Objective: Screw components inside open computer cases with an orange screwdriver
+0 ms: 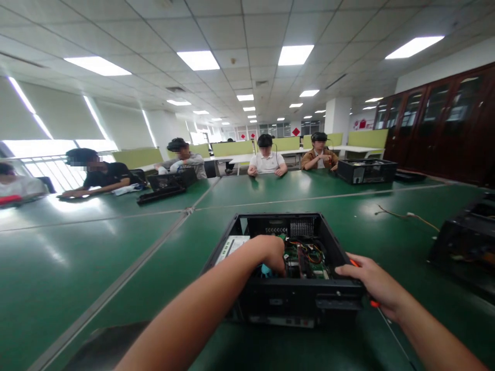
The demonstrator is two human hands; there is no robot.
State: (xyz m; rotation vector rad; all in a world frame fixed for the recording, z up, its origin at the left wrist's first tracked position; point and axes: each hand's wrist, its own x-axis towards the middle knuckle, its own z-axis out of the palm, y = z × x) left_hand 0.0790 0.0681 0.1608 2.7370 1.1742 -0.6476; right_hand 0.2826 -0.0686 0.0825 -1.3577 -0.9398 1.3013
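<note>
An open black computer case [294, 300] lies on the green table in front of me. Inside it are a green circuit board [319, 270], several coloured cables [309, 252] and a white-labelled metal box [231, 247] at the left. My left hand [274, 253] reaches down into the case with its fingers curled; their tips and whatever they grip are hidden. A light blue part [265, 270] shows beside that hand. My right hand [371, 281] is closed around a screwdriver [374, 304] with an orange-red handle, its thin shaft pointing down toward me. The thumb rests on the case's right rim.
Another black case [464, 242] stands at the right edge, near a loose cable [410, 215]. Across the table, several people sit, with a case [365, 171] at the far right and black case parts [166, 188] at the left. A dark object [104, 345] lies at the lower left.
</note>
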